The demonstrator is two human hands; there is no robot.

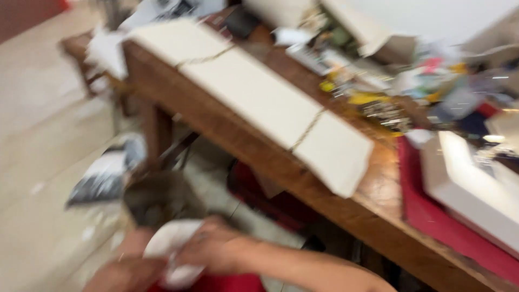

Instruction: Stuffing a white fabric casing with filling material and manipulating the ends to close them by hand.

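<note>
White crumpled stuff, paper or cloth (172, 250), sits at the bottom of the frame, left of centre, gripped between both hands, and the blur is too heavy to say which material it is. Its rounded upper part shows above the fingers while the lower part is bunched between the palms, which suggests it is being squeezed or wadded rather than laid flat. From the lower right the right hand (212, 250) comes in on a bare forearm and curls closed over the right side of the white wad. At the bottom edge the left hand (125, 271) is closed on the wad's lower left side, though its fingers are smeared by motion. Below the hands a red patch (216, 283) shows, probably clothing. Just above the hands stands a dark, round container (157, 201) on the pale tiled floor (43, 162), with a grey and black bag (102, 176) lying to its left. Across the middle of the frame runs a wooden table (259, 157), and long pale boards (259, 97) lie along its near edge, one end overhanging the corner. A red tray (432, 216) at the right edge carries a white box (476, 189). Toward the upper right the tabletop is crowded with mixed clutter (389, 86), too blurred to sort out.
</note>
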